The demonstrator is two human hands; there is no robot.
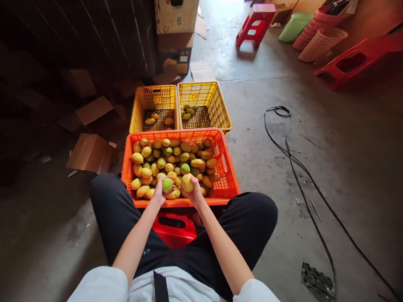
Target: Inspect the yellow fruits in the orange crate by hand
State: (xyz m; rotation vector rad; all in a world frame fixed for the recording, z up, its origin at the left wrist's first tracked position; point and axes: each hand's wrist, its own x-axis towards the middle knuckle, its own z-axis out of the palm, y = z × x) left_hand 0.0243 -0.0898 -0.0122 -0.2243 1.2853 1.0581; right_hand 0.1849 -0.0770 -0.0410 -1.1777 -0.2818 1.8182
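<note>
My left hand is closed around a green lemon, held over the near side of an orange crate. In my right hand is a yellow lemon, gripped just to the right of the green one. Below both hands the orange crate holds many lemons, mostly yellow with some green among them. Behind it stand two yellow crates side by side. The left yellow crate contains a few yellow lemons, and the right yellow crate has a small cluster of greener ones.
A red stool shows between my legs. Cardboard boxes lie to the left. Black cable runs across the floor at right. Farther back are another red stool, a pink basket and a green bin.
</note>
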